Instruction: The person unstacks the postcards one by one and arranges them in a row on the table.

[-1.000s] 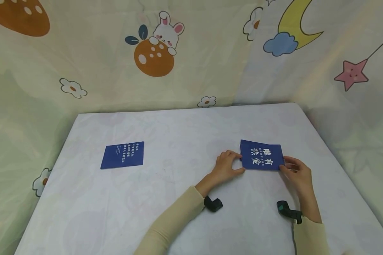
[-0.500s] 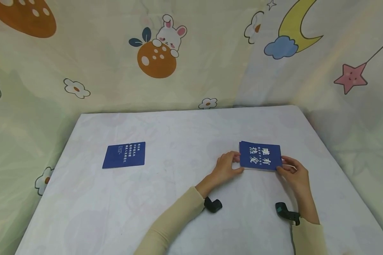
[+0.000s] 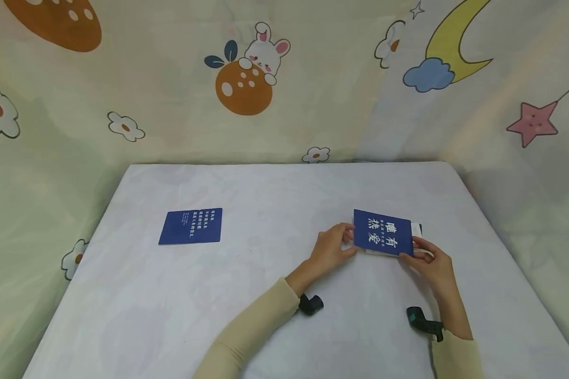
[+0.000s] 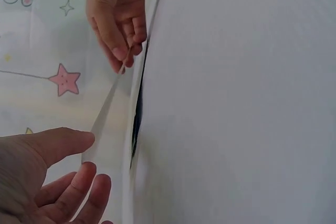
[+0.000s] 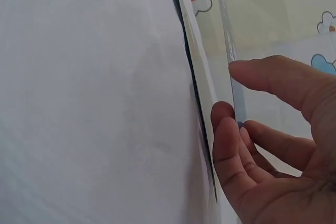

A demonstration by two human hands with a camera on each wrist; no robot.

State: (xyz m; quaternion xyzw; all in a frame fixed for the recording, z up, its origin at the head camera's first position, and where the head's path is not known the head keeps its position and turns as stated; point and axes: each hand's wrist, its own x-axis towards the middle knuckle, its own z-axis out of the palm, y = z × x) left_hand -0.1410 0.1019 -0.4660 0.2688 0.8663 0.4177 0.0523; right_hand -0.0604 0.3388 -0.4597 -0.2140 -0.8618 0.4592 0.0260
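Observation:
A thin blue booklet (image 3: pixel 381 232) with white lettering is raised at a slight tilt on the right side of the table. My left hand (image 3: pixel 331 246) holds its left edge between thumb and fingers. My right hand (image 3: pixel 433 263) pinches its lower right corner, thumb on top and fingers behind. A white strip (image 3: pixel 416 229) with a dark blue edge shows past its right side; what it belongs to is mostly hidden. In the left wrist view the booklet (image 4: pixel 105 111) appears nearly edge-on, stretched between both hands. A second blue booklet (image 3: pixel 192 226) lies flat at the left.
The white-covered table (image 3: pixel 265 305) ends at the back against a printed fabric wall (image 3: pixel 170 79) with a rabbit, flowers, a moon and a star. Black wrist cameras (image 3: pixel 311 305) sit on both wrists.
The upper booklet has tilted up and shifted slightly left relative to what lies beneath, exposing a white strip at its right. Both hands stay at its edges. The head view has turned slightly.

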